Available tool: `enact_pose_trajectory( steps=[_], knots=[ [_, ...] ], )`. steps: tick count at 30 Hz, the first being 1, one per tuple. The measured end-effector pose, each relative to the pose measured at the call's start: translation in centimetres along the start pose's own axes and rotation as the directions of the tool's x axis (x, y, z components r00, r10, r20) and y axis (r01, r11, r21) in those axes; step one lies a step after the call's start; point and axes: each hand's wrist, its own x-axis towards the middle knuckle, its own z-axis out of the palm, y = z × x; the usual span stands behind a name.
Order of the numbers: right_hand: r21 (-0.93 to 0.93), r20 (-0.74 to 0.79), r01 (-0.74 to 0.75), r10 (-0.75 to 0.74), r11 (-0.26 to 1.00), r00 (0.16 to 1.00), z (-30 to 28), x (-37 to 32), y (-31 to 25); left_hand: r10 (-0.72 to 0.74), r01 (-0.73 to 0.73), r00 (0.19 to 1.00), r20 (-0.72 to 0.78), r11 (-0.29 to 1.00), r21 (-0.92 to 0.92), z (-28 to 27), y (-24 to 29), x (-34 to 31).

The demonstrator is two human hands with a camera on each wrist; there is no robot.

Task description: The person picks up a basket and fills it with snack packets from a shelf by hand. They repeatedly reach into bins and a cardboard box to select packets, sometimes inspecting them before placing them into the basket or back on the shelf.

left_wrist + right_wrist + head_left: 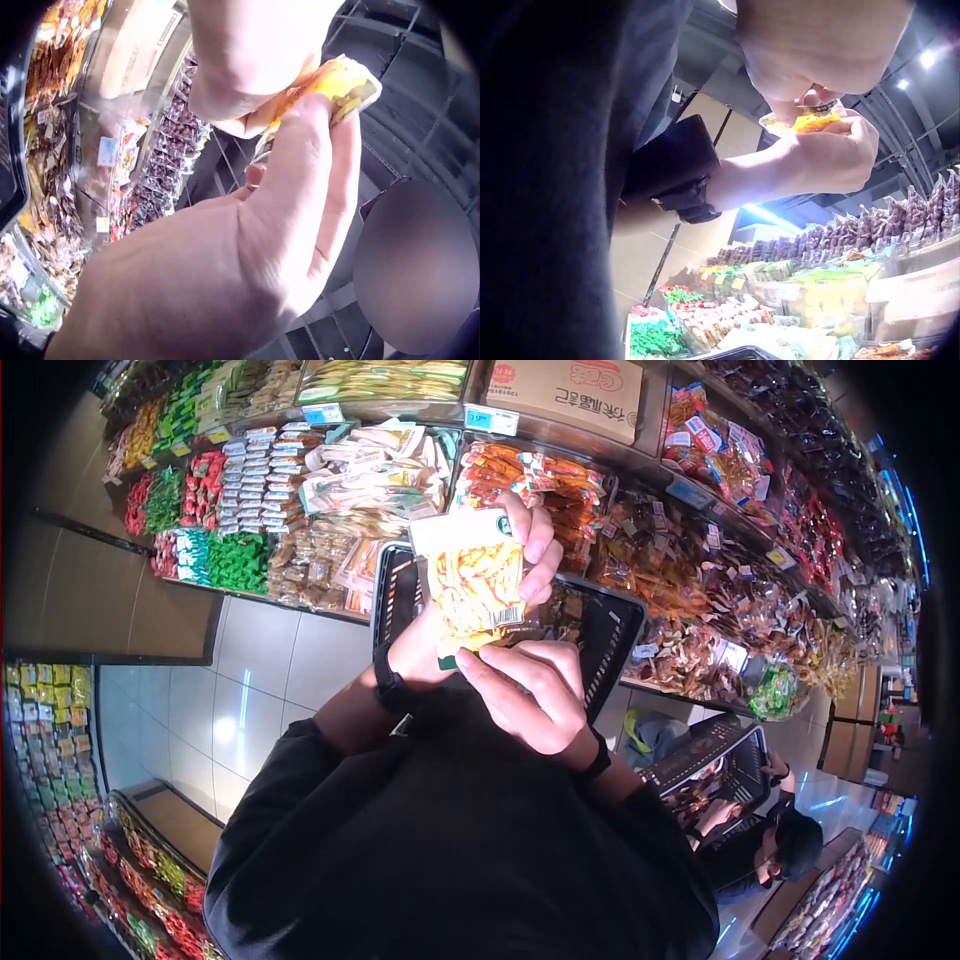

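Note:
A small clear snack packet with orange-yellow pieces, a pale printed top and a barcode is held up in the head view. My left hand grips it from behind, fingers curled round its right side. At its lower end, my right hand pinches the edge between thumb and fingers. The left wrist view shows the packet edge-on between the left hand's fingertips, partly covered by the right hand. In the right wrist view, both hands meet at the packet.
Below the hands sits a black shopping basket. Shelves of wrapped snacks run across the front, with a cardboard carton on the upper tier. At lower right another person holds a second basket. Tiled floor lies left.

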Motion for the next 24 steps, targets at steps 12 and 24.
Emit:
enact_pose_trajectory(
  steps=[12,24],
  knots=[
    [-0.012,-0.073,-0.008,0.007,1.000,0.997,-0.1,0.0,-0.2,-0.022,0.031,0.996,0.089,0.994,-0.106,0.9,-0.7,0.3],
    [-0.017,-0.092,-0.017,0.015,1.000,0.996,0.0,-0.3,-0.3,0.013,-0.011,1.000,0.014,0.991,-0.136,1.8,-1.2,0.1]
  ],
)
